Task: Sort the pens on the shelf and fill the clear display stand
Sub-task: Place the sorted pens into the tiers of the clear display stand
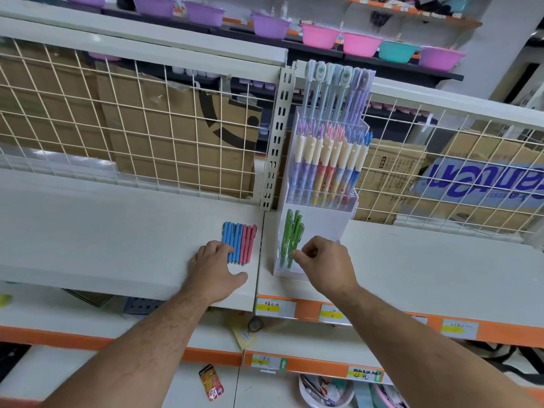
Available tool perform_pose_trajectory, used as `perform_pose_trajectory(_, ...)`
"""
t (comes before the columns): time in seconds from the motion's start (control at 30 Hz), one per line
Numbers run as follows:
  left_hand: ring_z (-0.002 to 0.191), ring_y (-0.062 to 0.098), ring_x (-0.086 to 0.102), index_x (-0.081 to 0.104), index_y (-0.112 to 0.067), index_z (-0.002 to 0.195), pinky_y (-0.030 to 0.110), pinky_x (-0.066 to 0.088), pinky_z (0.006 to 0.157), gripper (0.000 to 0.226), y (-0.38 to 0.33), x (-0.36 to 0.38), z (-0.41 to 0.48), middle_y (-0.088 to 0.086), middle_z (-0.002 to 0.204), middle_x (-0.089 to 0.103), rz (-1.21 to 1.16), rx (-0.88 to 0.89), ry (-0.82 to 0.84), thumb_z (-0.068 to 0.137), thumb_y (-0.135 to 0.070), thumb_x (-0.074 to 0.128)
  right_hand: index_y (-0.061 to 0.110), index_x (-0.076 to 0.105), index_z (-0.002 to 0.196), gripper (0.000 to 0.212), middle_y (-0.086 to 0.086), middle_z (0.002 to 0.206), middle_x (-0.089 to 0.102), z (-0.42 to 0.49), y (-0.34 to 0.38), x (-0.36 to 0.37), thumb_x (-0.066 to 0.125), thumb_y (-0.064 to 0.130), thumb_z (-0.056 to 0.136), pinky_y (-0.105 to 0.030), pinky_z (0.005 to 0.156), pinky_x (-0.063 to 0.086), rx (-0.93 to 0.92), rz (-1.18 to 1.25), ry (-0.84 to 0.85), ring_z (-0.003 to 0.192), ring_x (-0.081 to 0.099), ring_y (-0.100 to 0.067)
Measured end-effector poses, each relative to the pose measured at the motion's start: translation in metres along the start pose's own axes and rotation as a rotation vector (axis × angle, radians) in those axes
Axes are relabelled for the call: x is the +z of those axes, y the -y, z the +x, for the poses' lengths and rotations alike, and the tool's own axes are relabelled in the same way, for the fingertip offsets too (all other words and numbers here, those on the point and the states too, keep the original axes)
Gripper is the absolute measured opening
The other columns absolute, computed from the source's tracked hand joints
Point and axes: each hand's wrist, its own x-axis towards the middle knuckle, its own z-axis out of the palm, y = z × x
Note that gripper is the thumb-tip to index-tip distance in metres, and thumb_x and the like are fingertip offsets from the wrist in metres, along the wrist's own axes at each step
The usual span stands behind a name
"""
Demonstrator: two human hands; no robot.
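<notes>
A clear tiered display stand (338, 222) stands on the white shelf (117, 231). Its back tiers hold several pastel pens (326, 160). Several green pens (290, 235) stand in its front tier. My right hand (326, 263) is at the front tier, fingers curled, pinching the lower end of a green pen. Left of the stand a row of blue pens (231, 241) and pink pens (248, 241) lies flat on the shelf. My left hand (215, 267) rests on the shelf with its fingers on the lower ends of the blue pens.
A white wire grid (147, 128) backs the shelf, with cardboard boxes (176, 134) behind it. A slotted metal upright (278, 136) rises beside the stand. Orange price rails (382, 319) edge the shelves. Coloured plastic bowls (321, 35) line a far shelf.
</notes>
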Motion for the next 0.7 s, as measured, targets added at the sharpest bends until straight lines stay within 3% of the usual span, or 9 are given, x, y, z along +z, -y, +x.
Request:
perform_pose_trajectory(0.2, 0.117, 0.012, 0.039, 0.047, -0.025, 0.137, 0.033, 0.040, 0.105, 0.071, -0.005, -0.010, -0.002, -0.007, 0.128, 0.039, -0.119, -0.037, 0.035, 0.076, -0.053, 0.069, 0.023, 0.062, 0.084, 0.024, 0.009, 0.077, 0.066, -0.025, 0.010, 0.013, 0.064, 0.047, 0.088, -0.032, 0.064, 0.051, -0.124, -0.091, 0.034, 0.072, 0.061, -0.013)
perform_pose_trajectory(0.37, 0.115, 0.010, 0.041, 0.049, -0.024, 0.132, 0.027, 0.043, 0.094, 0.056, -0.001, -0.022, 0.000, -0.005, 0.128, 0.043, -0.252, -0.119, -0.006, 0.083, -0.039, 0.071, 0.028, 0.062, 0.102, 0.020, 0.013, 0.090, 0.059, -0.037, 0.038, 0.040, 0.061, 0.045, 0.091, -0.020, 0.061, 0.038, -0.335, -0.119, 0.150, 0.076, 0.055, -0.008)
perform_pose_trajectory(0.5, 0.114, 0.013, 0.049, 0.050, -0.019, 0.133, 0.028, 0.046, 0.091, 0.051, 0.008, -0.032, 0.003, -0.001, 0.132, 0.049, -0.223, -0.155, -0.018, 0.088, -0.035, 0.068, 0.025, 0.059, 0.124, 0.034, 0.003, 0.108, 0.064, -0.029, 0.062, 0.059, 0.060, 0.036, 0.092, -0.024, 0.069, 0.044, -0.332, -0.119, 0.189, 0.081, 0.056, -0.011)
perform_pose_trajectory(0.6, 0.112, 0.014, 0.051, 0.050, -0.018, 0.134, 0.029, 0.048, 0.091, 0.049, 0.013, -0.039, 0.010, 0.000, 0.133, 0.051, -0.217, -0.180, -0.010, 0.090, -0.035, 0.066, 0.023, 0.059, 0.121, 0.030, 0.001, 0.108, 0.063, -0.020, 0.074, 0.071, 0.060, 0.031, 0.092, -0.027, 0.070, 0.049, -0.302, -0.136, 0.194, 0.084, 0.059, -0.016)
perform_pose_trajectory(0.7, 0.115, 0.018, 0.053, 0.049, -0.017, 0.134, 0.032, 0.049, 0.093, 0.048, 0.014, -0.043, 0.019, 0.001, 0.134, 0.052, -0.198, -0.184, 0.013, 0.091, -0.033, 0.064, 0.020, 0.060, 0.113, 0.021, -0.001, 0.102, 0.061, -0.012, 0.083, 0.082, 0.059, 0.023, 0.092, -0.028, 0.066, 0.044, -0.281, -0.157, 0.173, 0.078, 0.053, -0.016)
